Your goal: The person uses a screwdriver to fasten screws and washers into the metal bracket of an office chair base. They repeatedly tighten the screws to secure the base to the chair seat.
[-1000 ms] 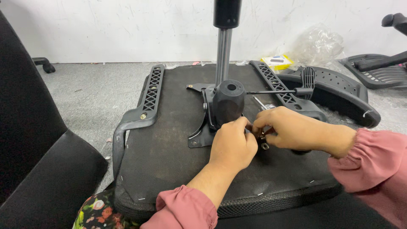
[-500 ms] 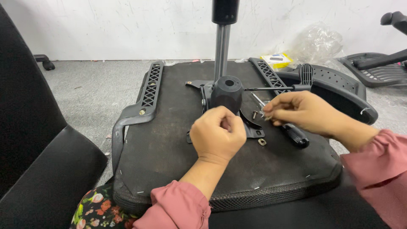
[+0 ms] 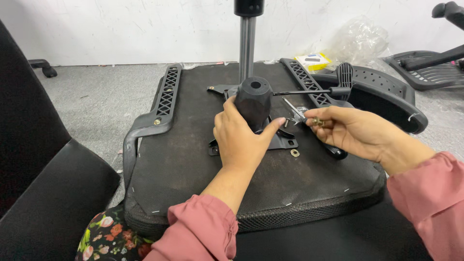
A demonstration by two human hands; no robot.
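Observation:
An upturned black chair seat (image 3: 183,159) lies before me with a metal mechanism plate (image 3: 282,141) bolted at its middle. A black cone-shaped housing (image 3: 253,99) stands on the plate, under a grey gas cylinder (image 3: 247,46). My left hand (image 3: 239,137) rests against the housing and plate, fingers spread, holding nothing. My right hand (image 3: 353,130) pinches a small brass-coloured bolt (image 3: 317,122) at its fingertips, just right of the plate. A washer (image 3: 295,153) lies on the seat below it. A screwdriver's black handle (image 3: 336,152) pokes out under my right hand.
Black armrests (image 3: 166,96) (image 3: 382,94) flank the seat. A lever (image 3: 309,92) sticks out rightward from the mechanism. A black chair back (image 3: 34,164) stands at left. A yellow box (image 3: 313,60), a clear plastic bag (image 3: 360,41) and another chair part (image 3: 430,70) lie on the grey floor.
My hands have separated: the left moved up against the housing and opened. The right drew away to the right holding the small bolt, leaving the screwdriver lying on the seat.

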